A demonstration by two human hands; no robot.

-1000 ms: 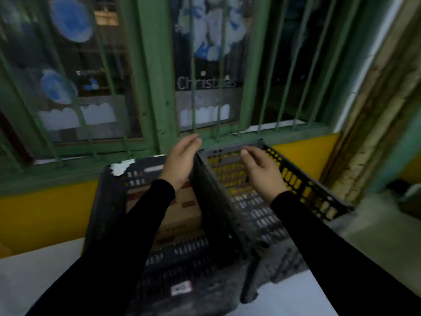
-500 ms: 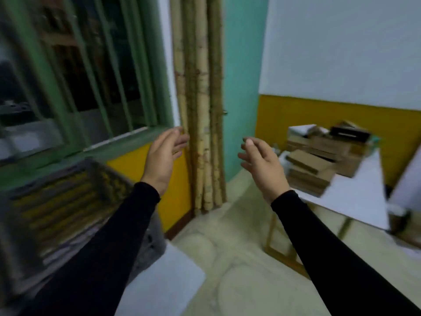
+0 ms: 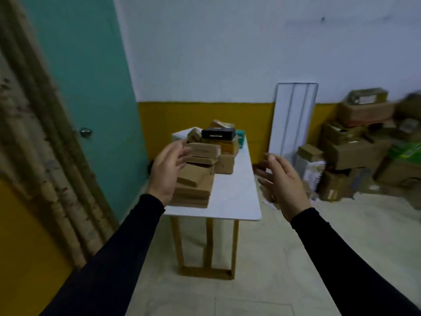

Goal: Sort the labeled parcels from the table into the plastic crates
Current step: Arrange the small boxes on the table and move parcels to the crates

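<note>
both hands empty, fingers loosely spread: left hand (image 3: pixel 167 171) raised before brown parcels (image 3: pixel 198 179) stacked on white table (image 3: pixel 234 197); right hand (image 3: pixel 281 183) raised beside table's right edge. cardboard boxes (image 3: pixel 360 142) piled far right.

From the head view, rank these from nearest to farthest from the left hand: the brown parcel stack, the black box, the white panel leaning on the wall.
1. Brown parcel stack, just right of the left hand.
2. Black box, atop the pile, farther back.
3. White panel, leaning on the far wall, right.
</note>
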